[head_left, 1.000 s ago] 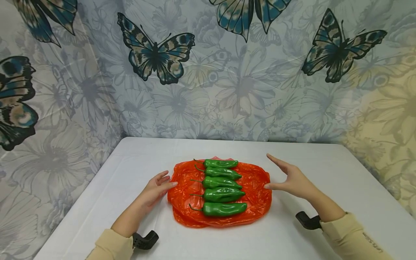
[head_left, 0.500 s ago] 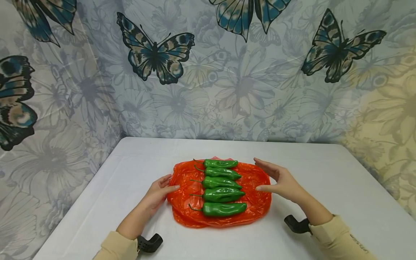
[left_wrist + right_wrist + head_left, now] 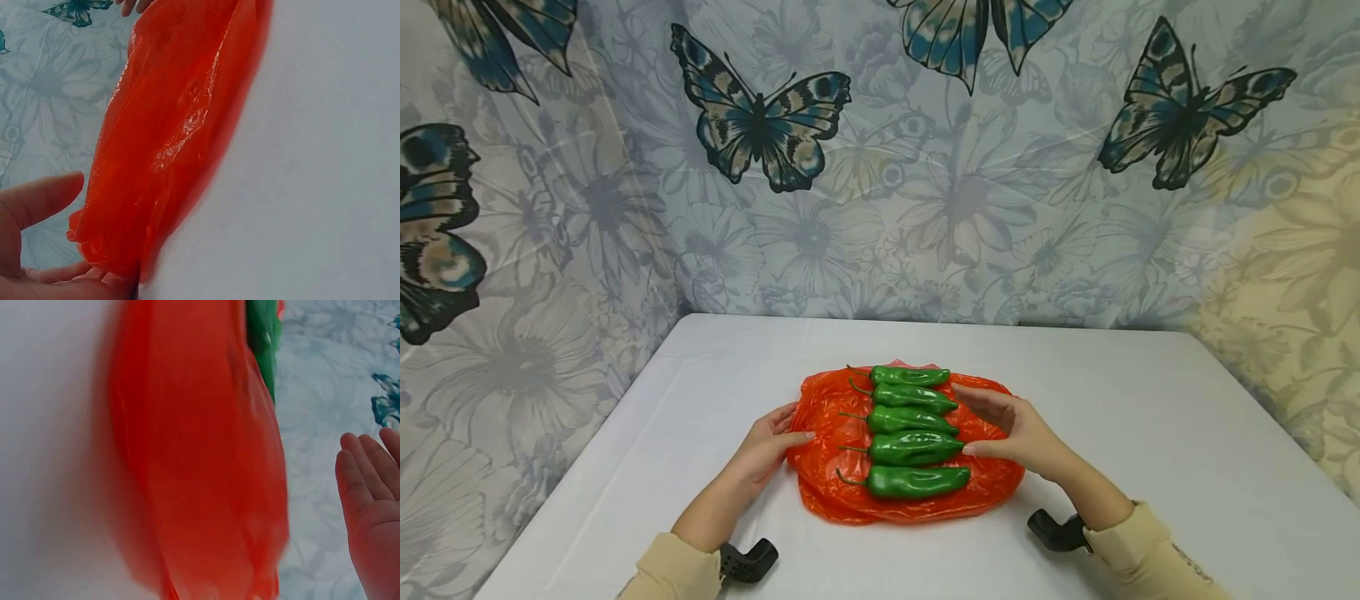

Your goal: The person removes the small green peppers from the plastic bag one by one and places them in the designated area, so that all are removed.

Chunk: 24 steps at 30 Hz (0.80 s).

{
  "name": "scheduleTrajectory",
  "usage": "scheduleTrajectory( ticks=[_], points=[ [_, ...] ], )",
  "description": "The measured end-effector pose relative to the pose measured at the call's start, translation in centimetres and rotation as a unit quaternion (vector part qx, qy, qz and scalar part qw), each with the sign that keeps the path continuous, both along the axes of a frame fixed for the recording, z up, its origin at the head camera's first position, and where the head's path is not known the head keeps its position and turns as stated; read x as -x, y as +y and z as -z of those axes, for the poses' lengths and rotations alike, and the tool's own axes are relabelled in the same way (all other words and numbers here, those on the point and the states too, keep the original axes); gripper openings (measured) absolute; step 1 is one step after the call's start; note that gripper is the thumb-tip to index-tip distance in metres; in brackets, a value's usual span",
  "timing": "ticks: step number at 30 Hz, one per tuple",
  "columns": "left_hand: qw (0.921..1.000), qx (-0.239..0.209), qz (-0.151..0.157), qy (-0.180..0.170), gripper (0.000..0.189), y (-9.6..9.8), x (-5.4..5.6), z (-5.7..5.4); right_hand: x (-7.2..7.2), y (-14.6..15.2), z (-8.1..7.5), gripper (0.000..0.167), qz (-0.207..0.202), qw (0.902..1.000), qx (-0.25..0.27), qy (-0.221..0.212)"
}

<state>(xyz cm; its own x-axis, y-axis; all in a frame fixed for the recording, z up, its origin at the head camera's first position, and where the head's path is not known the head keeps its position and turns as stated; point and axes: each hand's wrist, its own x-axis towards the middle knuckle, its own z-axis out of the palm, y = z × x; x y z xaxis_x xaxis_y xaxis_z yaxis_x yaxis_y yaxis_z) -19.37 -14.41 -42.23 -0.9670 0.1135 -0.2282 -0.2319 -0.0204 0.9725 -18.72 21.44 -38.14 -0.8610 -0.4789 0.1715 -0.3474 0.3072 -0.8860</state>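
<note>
While five green peppers [image 3: 913, 419] lie mid-way along the red bag [image 3: 829, 454], left hand [image 3: 766, 443] relaxed at the bag's left edge, right hand [image 3: 1028, 433] unclenched over its right side, counter [image 3: 737, 354] beneath it.

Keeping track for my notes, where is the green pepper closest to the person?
In the head view, that green pepper lies low, just right of center, on the red plastic bag, on the near side of the next pepper.

Glare flecks the red plastic [image 3: 165, 131]; the right-wrist view blurs.
</note>
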Motion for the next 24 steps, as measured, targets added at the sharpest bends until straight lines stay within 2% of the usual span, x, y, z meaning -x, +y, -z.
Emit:
scheduleTrajectory(
  ticks=[9, 16, 24],
  points=[
    [1.0, 0.003, -0.002, -0.003, 0.066, 0.1, -0.1, -0.1, -0.3, -1.3, 0.9, 0.062, -0.06, 0.9966, 0.039, -0.042],
    [0.9999, 0.01, 0.004, 0.004, 0.065, 0.1, 0.0, 0.0, -0.5, -1.7, 1.4, 0.055, -0.071, 0.9952, 0.036, -0.056],
    [0.9999, 0.012, 0.003, 0.004, 0.065, 0.0, 0.1, 0.2, -0.4, -1.6, 2.0, 0.051, -0.123, 0.9902, 0.028, -0.058]
  ],
)
